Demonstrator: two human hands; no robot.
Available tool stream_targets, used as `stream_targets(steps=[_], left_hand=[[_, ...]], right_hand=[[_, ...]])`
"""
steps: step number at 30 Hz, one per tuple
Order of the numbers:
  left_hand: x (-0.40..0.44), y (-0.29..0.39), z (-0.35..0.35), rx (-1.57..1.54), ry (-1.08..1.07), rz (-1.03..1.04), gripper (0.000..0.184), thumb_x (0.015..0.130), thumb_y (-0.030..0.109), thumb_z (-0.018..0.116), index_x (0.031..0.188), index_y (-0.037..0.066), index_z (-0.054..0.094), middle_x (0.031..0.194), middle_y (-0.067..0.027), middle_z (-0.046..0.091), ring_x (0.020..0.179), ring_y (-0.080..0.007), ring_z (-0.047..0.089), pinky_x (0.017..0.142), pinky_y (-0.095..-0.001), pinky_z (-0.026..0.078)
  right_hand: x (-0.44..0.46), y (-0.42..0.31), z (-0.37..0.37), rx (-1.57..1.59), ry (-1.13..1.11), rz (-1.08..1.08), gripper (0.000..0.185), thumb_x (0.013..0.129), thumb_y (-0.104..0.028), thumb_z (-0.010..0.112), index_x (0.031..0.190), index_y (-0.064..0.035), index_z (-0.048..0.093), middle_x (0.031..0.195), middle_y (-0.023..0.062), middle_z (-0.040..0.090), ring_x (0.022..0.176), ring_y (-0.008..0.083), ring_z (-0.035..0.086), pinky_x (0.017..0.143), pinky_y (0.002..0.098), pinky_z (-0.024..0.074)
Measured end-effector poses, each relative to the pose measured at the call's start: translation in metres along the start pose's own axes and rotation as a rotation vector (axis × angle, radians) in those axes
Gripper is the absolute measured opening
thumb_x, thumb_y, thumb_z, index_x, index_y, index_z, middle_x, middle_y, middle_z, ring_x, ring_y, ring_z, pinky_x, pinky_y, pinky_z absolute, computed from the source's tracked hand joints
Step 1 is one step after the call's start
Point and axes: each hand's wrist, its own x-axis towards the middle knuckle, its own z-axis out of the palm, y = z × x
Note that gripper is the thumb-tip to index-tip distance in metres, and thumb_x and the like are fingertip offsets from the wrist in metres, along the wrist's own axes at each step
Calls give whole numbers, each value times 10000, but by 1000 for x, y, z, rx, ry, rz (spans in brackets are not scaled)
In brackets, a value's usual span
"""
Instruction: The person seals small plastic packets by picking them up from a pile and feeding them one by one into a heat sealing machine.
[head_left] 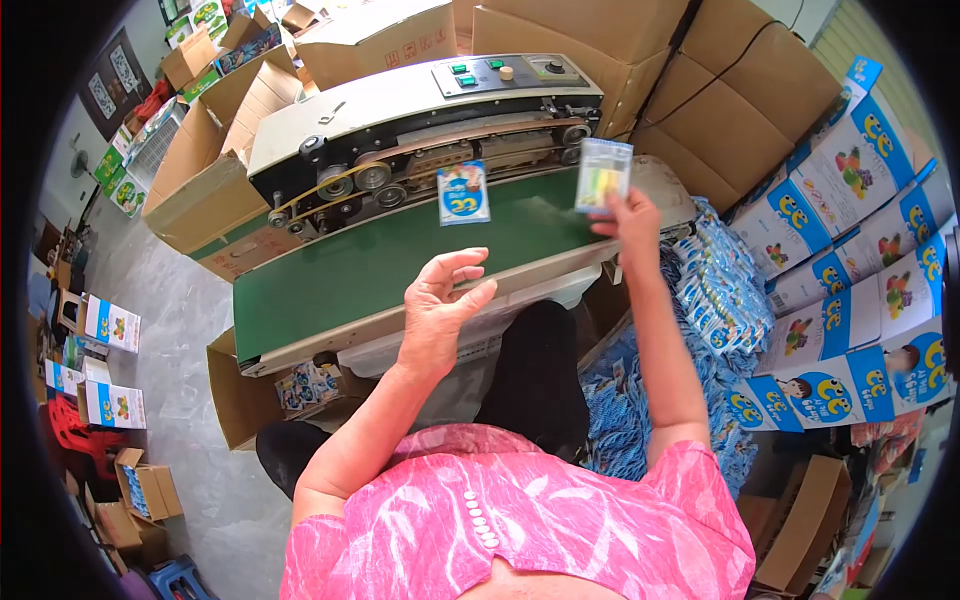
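Note:
My right hand (632, 218) grips the lower edge of a small clear-fronted packet (603, 165) with yellow-green contents, above the right end of the green conveyor belt (340, 255). My left hand (445, 292) hangs empty at the belt's near edge, thumb and fingers apart. A blue and white packet (464, 195) stands against the band sealing machine (400, 110), its upper edge at the sealer's band, apart from both hands. To the right of my right forearm, many blue and white packets (722, 280) are piled in stacks.
Printed blue and white cartons (860, 200) lean at the right. A cardboard box (235, 400) holding some packets sits under the belt's left end. Large brown cartons (575, 40) stand behind the machine. A dark cable (715, 75) runs over the cardboard at the back right.

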Motion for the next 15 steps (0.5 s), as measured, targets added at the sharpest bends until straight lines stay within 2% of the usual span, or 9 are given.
stream_targets(steps=[3,6,7,10,12,13,15], left_hand=[[-4,-4,-4,-2,-5,3,297,780,-34,697,1053,61,628,1154,-63,621,1009,-144,561,877,-290,462],[-5,-9,-6,-4,-11,-5,283,776,-39,696,1031,65,632,1147,-71,624,995,-148,569,876,-295,464],[-5,-11,-6,-8,-18,-11,277,774,-41,696,1021,68,633,1144,-74,626,988,-147,573,875,-296,465],[-7,-14,-4,-4,-20,-26,268,773,-47,693,1007,69,634,1138,-82,629,974,-146,581,876,-296,467],[-9,-14,-7,23,-15,-47,261,775,-55,685,1000,67,633,1133,-90,632,964,-146,589,877,-293,469],[-11,-11,-9,39,-29,-101,261,775,-55,685,1000,67,633,1133,-90,632,964,-146,589,877,-293,469],[-15,-8,-10,91,-46,-46,242,786,-74,674,993,44,632,1129,-66,630,979,-130,587,878,-270,468]], right_hand=[[48,12,-22,-85,30,95,226,904,-154,614,1040,27,618,902,114,684,687,159,669,519,240,536],[75,19,-19,-129,-60,235,225,904,-148,613,1043,29,617,885,117,681,685,161,668,513,242,538],[83,24,-17,-128,-57,237,225,904,-148,613,1043,29,617,885,117,681,685,161,668,513,242,538],[89,37,-3,-152,-246,214,231,889,-174,641,1006,26,634,856,103,681,686,156,667,514,238,539],[78,26,1,-314,-185,204,249,863,-221,678,959,7,656,816,77,675,664,140,651,517,236,531],[70,21,-8,-332,-186,133,253,852,-240,691,931,-1,662,797,61,668,642,130,637,511,239,519],[44,5,-37,-373,-190,56,241,840,-256,704,891,-23,669,766,35,654,618,110,612,517,246,500]])
